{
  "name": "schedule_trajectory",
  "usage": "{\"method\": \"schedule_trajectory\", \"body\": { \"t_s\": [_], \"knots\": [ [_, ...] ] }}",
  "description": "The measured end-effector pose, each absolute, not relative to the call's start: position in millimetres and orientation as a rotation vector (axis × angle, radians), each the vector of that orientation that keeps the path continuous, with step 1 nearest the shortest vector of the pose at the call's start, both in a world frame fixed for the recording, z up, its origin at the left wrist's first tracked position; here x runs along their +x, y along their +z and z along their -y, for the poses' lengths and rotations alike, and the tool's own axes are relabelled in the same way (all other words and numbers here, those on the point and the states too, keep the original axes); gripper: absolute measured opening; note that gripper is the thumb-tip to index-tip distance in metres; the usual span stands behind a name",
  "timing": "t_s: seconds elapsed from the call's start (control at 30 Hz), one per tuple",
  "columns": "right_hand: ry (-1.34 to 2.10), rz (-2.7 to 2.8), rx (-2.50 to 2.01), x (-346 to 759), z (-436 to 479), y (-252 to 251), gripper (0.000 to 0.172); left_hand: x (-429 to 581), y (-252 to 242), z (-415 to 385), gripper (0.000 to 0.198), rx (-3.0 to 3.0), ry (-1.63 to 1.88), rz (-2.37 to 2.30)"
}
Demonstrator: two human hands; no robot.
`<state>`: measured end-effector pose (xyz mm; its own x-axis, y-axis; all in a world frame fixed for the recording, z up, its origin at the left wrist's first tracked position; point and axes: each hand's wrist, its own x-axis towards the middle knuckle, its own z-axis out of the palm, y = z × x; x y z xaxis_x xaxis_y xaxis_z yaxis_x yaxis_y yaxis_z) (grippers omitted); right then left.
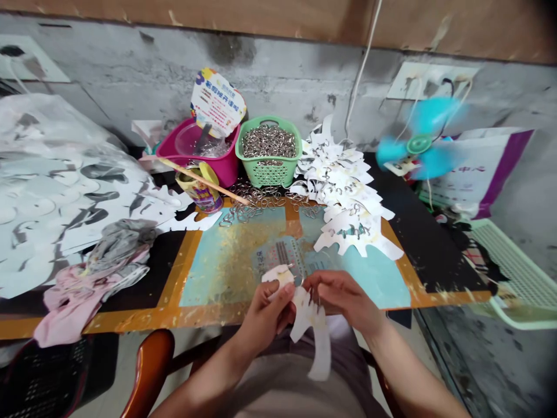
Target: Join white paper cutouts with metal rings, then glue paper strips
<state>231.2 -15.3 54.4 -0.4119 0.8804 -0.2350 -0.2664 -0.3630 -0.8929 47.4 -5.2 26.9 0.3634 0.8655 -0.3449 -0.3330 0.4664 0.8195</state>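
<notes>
My left hand (273,302) is closed on a white cut-out sheet piece (322,348) with curved, pronged edges, held above the front edge of the table. Part of the piece sticks up beyond my thumb and a long tail hangs down. My right hand (342,296) is closed at the right side of the piece, its fingertips pinching at a small metal ring (301,282); the fingers partly hide the ring. Loose metal rings (250,209) lie on the blue mat (369,284) beyond my hands. Similar white pieces with metal rings in them (348,191) overlap in a row at the right.
A green basket (268,173) full of metal rings stands beside a magenta basket (230,168). A stick (204,181) rests across a can (202,197). White sheets (56,203) and cloths (96,273) lie left. A blue fan (420,142) spins at right, above a pale green basket (517,261).
</notes>
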Motion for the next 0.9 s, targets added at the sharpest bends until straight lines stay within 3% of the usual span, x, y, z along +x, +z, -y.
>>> {"method": "schedule_trajectory", "body": {
  "t_s": [0.07,0.2,0.33,0.5,0.6,0.77,0.9],
  "knots": [
    [1.799,1.13,-1.009,231,14,55,0.032,48,25,3,0.049,0.641,0.886,-0.903],
    [1.616,1.249,-1.119,227,13,57,0.025,50,24,-1,0.062,0.572,0.952,-0.886],
    [1.496,1.212,-1.165,218,16,56,0.02,49,32,2,0.042,0.896,0.822,-0.894],
    [1.388,1.122,-1.168,206,16,49,0.028,47,36,6,0.028,1.08,0.896,-0.924],
    [1.531,1.097,-1.128,211,12,47,0.031,49,35,7,0.027,1.022,0.952,-0.957],
    [1.724,1.075,-1.007,228,8,46,0.058,55,32,8,0.034,0.852,1.01,-1.021],
    [1.664,1.337,-1.139,228,11,55,0.042,56,25,8,0.045,0.807,1.06,-0.958]
  ]
}}
